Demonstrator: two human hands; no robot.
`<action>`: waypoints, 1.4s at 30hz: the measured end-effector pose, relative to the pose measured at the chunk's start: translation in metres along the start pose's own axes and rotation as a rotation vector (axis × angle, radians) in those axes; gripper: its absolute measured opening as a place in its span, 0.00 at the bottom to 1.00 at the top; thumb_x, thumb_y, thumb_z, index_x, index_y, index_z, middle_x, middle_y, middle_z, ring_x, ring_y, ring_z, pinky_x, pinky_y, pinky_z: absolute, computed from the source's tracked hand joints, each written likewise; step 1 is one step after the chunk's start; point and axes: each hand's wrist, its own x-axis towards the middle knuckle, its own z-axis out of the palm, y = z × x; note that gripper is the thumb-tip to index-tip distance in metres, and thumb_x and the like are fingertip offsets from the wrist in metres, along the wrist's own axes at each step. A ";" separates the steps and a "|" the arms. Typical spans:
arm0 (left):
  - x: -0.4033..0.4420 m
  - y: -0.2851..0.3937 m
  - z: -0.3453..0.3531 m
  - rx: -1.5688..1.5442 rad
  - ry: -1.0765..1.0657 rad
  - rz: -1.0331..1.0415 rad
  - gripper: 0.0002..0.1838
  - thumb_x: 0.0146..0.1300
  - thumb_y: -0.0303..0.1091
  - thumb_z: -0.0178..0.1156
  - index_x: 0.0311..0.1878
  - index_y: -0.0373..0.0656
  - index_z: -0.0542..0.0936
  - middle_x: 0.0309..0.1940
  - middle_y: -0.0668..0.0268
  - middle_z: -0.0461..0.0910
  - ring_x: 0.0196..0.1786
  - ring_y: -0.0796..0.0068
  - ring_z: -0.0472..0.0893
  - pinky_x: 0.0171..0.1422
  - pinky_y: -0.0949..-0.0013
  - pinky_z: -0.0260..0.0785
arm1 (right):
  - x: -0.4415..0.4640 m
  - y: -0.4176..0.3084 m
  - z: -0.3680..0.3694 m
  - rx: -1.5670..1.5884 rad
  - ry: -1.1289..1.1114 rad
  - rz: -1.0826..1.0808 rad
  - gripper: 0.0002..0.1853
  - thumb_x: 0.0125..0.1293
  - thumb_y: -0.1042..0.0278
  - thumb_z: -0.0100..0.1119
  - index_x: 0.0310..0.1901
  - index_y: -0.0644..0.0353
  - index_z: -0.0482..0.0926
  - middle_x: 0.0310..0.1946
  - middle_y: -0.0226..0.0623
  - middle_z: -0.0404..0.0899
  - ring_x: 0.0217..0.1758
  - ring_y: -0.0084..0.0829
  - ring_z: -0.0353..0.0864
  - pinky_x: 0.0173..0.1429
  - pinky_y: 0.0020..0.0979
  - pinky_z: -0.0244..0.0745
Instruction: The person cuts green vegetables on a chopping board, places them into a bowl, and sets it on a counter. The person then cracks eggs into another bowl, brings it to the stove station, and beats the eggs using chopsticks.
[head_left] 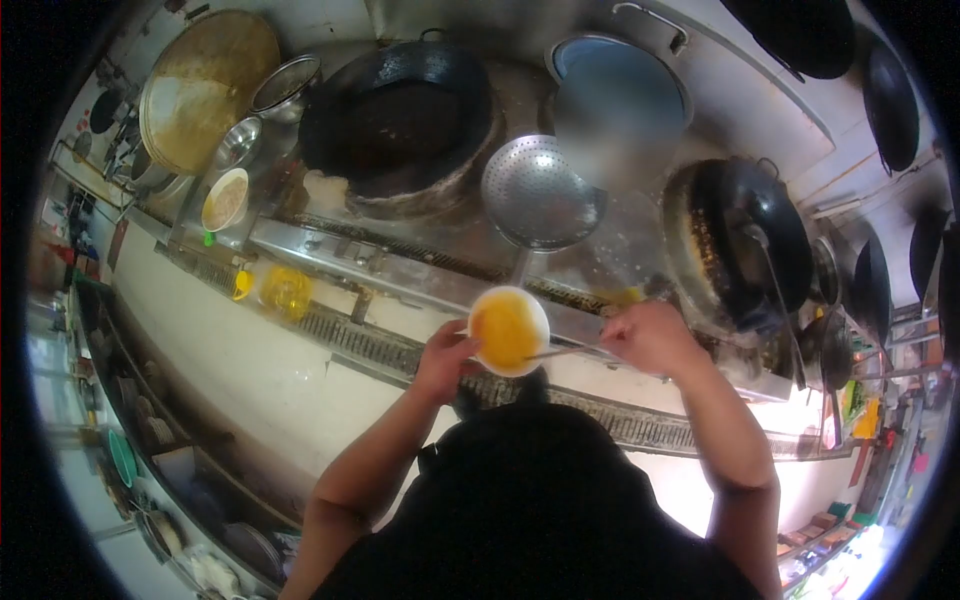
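Note:
My left hand (446,362) grips the left side of a white bowl (544,322). Inside the bowl lies a yellow-orange liquid (508,328) that looks like beaten egg. From the right, my right hand (652,338) is closed around the end of a thin utensil (565,351), whose other end dips into the liquid. Whether the utensil is chopsticks or a spoon cannot be made out. Both hands are in front of the stove's front edge, close to my body.
A large black wok (400,125) sits on the stove, with a perforated metal strainer (543,195) beside it. Behind stands a wide water-filled pot (620,90), partly veiled by steam. To the right, another wok (740,250) holds a ladle (778,285). A yellow-capped bottle (285,292) is at left.

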 end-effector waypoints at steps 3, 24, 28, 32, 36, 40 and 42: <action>0.004 -0.004 -0.003 0.039 0.031 -0.021 0.26 0.60 0.32 0.64 0.61 0.37 0.70 0.49 0.55 0.77 0.48 0.62 0.81 0.45 0.64 0.77 | 0.004 -0.003 0.005 0.036 0.271 0.150 0.06 0.57 0.61 0.62 0.33 0.50 0.85 0.29 0.39 0.83 0.33 0.43 0.83 0.39 0.40 0.77; 0.009 -0.004 0.017 0.059 -0.007 -0.012 0.27 0.59 0.30 0.65 0.61 0.37 0.69 0.47 0.55 0.78 0.46 0.61 0.82 0.46 0.63 0.78 | -0.013 0.024 0.009 0.285 -0.053 0.140 0.07 0.56 0.61 0.62 0.35 0.49 0.86 0.31 0.41 0.83 0.37 0.43 0.83 0.43 0.41 0.77; 0.011 -0.006 0.026 0.070 0.016 -0.028 0.28 0.59 0.30 0.65 0.62 0.37 0.68 0.46 0.56 0.77 0.46 0.62 0.81 0.46 0.63 0.77 | -0.015 0.033 0.016 0.045 0.159 0.226 0.07 0.57 0.61 0.62 0.35 0.49 0.86 0.31 0.40 0.83 0.37 0.42 0.83 0.43 0.39 0.76; 0.016 -0.010 0.031 0.117 0.033 -0.042 0.26 0.60 0.29 0.63 0.61 0.38 0.69 0.50 0.56 0.76 0.51 0.62 0.80 0.51 0.58 0.79 | -0.020 0.039 0.016 0.145 0.049 0.195 0.07 0.57 0.62 0.62 0.35 0.49 0.86 0.32 0.40 0.84 0.38 0.42 0.83 0.44 0.38 0.77; 0.023 -0.015 0.036 0.124 0.044 -0.028 0.28 0.60 0.30 0.65 0.63 0.38 0.68 0.45 0.59 0.77 0.47 0.65 0.80 0.47 0.63 0.76 | -0.021 0.045 0.009 0.301 -0.004 0.242 0.07 0.56 0.63 0.63 0.36 0.49 0.86 0.33 0.40 0.84 0.39 0.42 0.83 0.45 0.38 0.77; 0.029 -0.022 0.045 0.085 -0.001 -0.031 0.27 0.60 0.30 0.65 0.62 0.38 0.69 0.45 0.60 0.77 0.47 0.66 0.80 0.47 0.64 0.76 | -0.026 0.056 0.017 0.030 0.073 0.209 0.07 0.56 0.63 0.63 0.36 0.50 0.86 0.32 0.39 0.84 0.39 0.42 0.83 0.44 0.38 0.77; 0.034 -0.026 0.049 0.093 -0.009 -0.033 0.27 0.59 0.29 0.65 0.61 0.38 0.70 0.45 0.60 0.78 0.47 0.66 0.80 0.47 0.64 0.76 | -0.027 0.058 0.009 0.313 0.017 0.289 0.07 0.57 0.64 0.61 0.36 0.49 0.86 0.33 0.40 0.84 0.38 0.44 0.83 0.44 0.40 0.77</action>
